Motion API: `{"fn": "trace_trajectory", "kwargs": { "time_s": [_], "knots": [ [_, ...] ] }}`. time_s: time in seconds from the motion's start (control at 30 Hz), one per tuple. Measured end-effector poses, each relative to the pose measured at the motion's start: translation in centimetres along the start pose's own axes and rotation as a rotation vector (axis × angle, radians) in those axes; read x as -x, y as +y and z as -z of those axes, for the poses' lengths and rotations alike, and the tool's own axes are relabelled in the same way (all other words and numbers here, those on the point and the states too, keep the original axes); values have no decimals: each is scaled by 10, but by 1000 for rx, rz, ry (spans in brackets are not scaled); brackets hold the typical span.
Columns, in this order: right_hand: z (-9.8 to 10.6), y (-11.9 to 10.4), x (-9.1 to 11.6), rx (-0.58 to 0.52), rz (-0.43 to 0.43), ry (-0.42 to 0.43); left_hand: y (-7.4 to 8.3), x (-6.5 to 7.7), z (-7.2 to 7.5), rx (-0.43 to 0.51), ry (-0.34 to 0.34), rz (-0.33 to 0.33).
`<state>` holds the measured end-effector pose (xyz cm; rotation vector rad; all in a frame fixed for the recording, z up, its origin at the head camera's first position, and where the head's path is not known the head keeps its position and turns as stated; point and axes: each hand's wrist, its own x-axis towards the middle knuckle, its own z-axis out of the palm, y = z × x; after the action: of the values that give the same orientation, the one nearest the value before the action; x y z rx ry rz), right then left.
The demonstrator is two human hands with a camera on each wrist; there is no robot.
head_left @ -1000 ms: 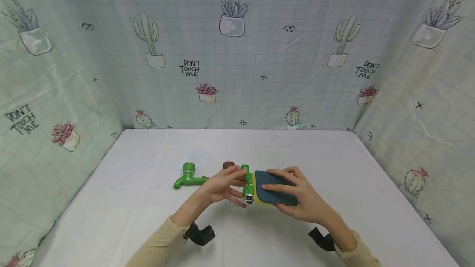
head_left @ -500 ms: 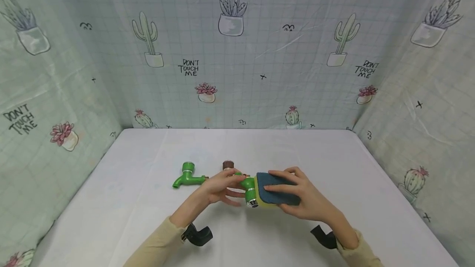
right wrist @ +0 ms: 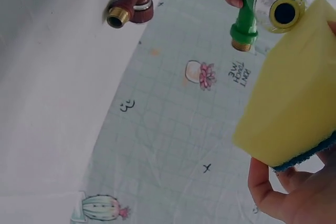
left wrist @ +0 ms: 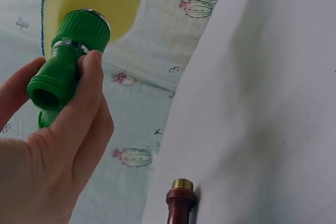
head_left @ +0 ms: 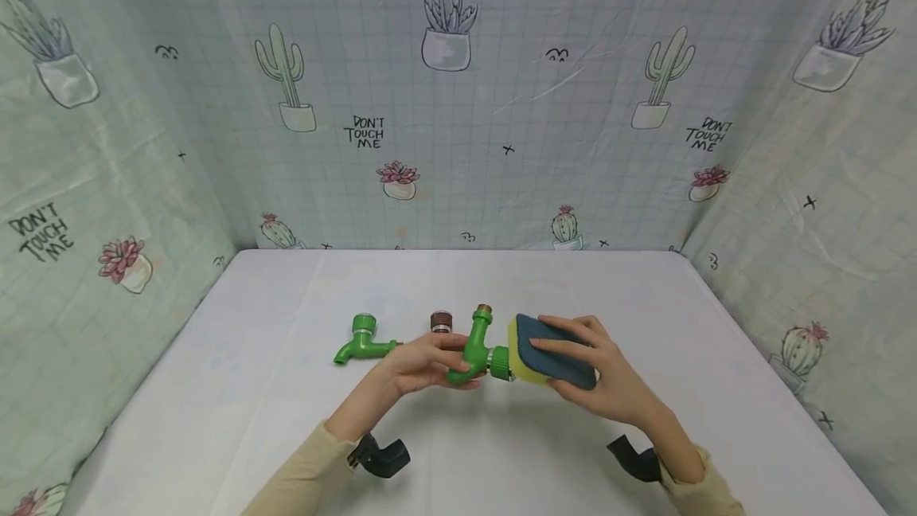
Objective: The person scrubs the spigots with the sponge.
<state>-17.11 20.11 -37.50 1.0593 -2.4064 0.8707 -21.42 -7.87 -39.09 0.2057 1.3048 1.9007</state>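
Observation:
Above the table, my left hand (head_left: 430, 365) pinches a green plastic tap (head_left: 476, 349) near its spout, thumb and fingers on either side. In the left wrist view the tap's open spout (left wrist: 46, 97) faces the camera and its ribbed knob points at the sponge. My right hand (head_left: 602, 373) grips a yellow sponge (right wrist: 294, 87) with a dark blue scouring side (head_left: 555, 350), its yellow face turned toward the tap. Knob and sponge are very close; whether they touch I cannot tell. The tap's brass threaded end (right wrist: 241, 46) shows in the right wrist view.
A second green tap (head_left: 364, 341) lies on the white table (head_left: 286, 436) to the left. Behind my left hand is a brown tap (head_left: 441, 321), partly hidden in the head view. Patterned cloth (head_left: 458, 102) hangs round the back and sides of the table.
My left hand has turned the tap, so its knob now points right and its threaded end up. My right hand has shifted slightly right and up with the sponge.

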Motion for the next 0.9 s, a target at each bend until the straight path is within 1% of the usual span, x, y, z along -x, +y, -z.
{"fn": "trace_trajectory", "kwargs": {
  "time_s": [0.1, 0.27, 0.3, 0.33, 0.43, 0.57, 0.63, 0.7, 0.9],
  "knots": [
    [0, -2, 1, 45, 18, -9, 0, 2, -3, -2, 38, -3],
    [1, -6, 0, 147, 103, 12, -3, 4, -8, 64, 102, 14],
    [1, -7, -1, 165, 117, 13, -3, 4, -9, 62, 108, 17],
    [1, -8, -2, 177, 125, 10, -4, 5, -9, 52, 115, 21],
    [2, -10, -5, 193, 137, -2, -7, 5, -9, -22, 129, 13],
    [3, -11, -8, 217, 163, -1, -9, 4, -8, -122, 121, -39],
    [3, -12, -8, 235, 173, -3, -9, 4, -8, -142, 110, -69],
    [3, -11, -8, 254, 179, -7, -9, 3, -7, -148, 106, -80],
    [1, -9, -8, 271, 209, -14, -8, 1, -8, -167, 108, -64]
  ]
}}
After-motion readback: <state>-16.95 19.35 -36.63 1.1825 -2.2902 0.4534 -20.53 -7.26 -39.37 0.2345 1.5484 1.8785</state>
